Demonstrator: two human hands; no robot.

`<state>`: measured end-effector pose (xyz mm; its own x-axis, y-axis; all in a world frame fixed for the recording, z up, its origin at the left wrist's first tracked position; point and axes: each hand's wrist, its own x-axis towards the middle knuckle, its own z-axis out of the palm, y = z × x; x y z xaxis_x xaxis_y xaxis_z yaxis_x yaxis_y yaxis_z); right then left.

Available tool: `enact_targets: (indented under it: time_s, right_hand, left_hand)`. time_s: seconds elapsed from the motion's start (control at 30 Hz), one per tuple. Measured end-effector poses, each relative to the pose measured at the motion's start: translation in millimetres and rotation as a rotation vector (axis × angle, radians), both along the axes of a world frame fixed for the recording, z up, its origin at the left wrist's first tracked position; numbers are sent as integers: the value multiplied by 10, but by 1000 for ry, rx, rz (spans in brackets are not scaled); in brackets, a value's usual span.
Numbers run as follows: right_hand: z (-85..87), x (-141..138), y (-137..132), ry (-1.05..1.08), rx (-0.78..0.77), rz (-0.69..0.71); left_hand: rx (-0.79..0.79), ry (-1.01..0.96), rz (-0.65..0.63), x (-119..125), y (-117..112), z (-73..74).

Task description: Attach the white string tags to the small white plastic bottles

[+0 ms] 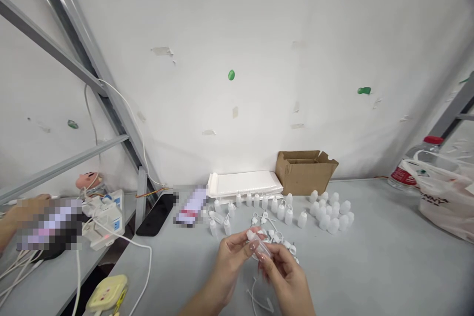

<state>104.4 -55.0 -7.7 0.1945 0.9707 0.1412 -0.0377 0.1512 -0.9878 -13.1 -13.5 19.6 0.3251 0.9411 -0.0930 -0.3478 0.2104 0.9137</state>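
My left hand [231, 254] and my right hand [283, 269] meet low in the middle of the view. Together they pinch a small clear plastic bottle [259, 244] between their fingertips, the left at its capped end, the right around its body. Just beyond them lies a loose pile of small white caps with tethers [276, 237]. Farther back stand several small white bottles [255, 201] in a row, and a cluster of more small white bottles [333, 212] to the right.
A brown cardboard box [304, 171] and a white foam tray [244, 183] sit against the wall. A plastic bag [444, 197] and a water bottle [414, 165] are at the right. Chargers, cables [107, 222] and a yellow power strip [107, 294] lie left, near another person's hand [15, 217].
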Motion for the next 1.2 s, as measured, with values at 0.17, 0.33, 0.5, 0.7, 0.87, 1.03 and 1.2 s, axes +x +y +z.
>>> enact_targets:
  time_s: [0.17,0.33,0.5,0.7,0.87,1.03,1.2]
  right_hand:
    - [11,21,24,65,-37,53]
    - [35,57,78,329,-151,310]
    - [72,106,117,610,-272,443]
    - [104,150,113,615,-312,410]
    - [71,113,106,533,-350,398]
    - [-34,95,103,301,-265,325]
    - [-105,108,56,-96,-144,149]
  left_hand:
    - [98,93,0,-47,47,23]
    - [106,76,26,-72,75,57]
    - [81,64,3,-53,78,58]
    - [127,116,37,-65,102,72]
    - [82,107,63,-48,106,44]
    - [-16,76,117,-20,121,-19]
    - [-20,67,141,-8,122,-44]
